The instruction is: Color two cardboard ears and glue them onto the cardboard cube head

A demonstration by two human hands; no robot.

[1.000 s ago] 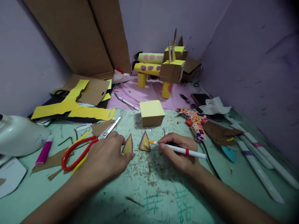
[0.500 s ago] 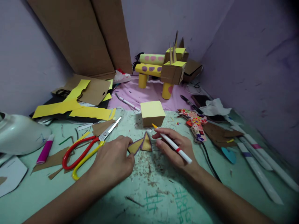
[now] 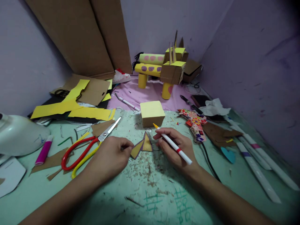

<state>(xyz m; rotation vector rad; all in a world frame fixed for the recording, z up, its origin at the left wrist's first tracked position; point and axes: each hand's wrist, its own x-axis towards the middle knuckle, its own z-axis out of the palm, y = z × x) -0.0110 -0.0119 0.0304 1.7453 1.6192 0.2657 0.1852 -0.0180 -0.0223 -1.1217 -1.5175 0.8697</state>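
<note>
My right hand [image 3: 177, 145] holds a white marker [image 3: 173, 143] with a red band, its orange-yellow tip pointing away from me. Two small yellow-brown cardboard triangles with purple outlines lie together on the table: a left triangle [image 3: 137, 150] and a right triangle [image 3: 147, 144]. My left hand [image 3: 112, 154] is closed in a pinch at the outer edge of the left triangle; how firmly it grips is hard to see. Beyond the triangles sits a cardboard box [image 3: 152, 114] with a pale yellow top. Red-and-yellow-handled scissors [image 3: 100, 137] lie partly behind my left hand.
Two yellow cardboard animals [image 3: 161, 70] stand on pink cloth at the back. Yellow strips [image 3: 56, 107] and a magenta glue stick [image 3: 44, 151] lie left. On the right are a flower-patterned glue gun [image 3: 195, 123] with a cord, a blue heart [image 3: 228, 155] and several markers.
My left hand has drawn back slightly left, and the left triangle has turned a little, showing more of its lower corner. The marker in my right hand has hardly moved.
</note>
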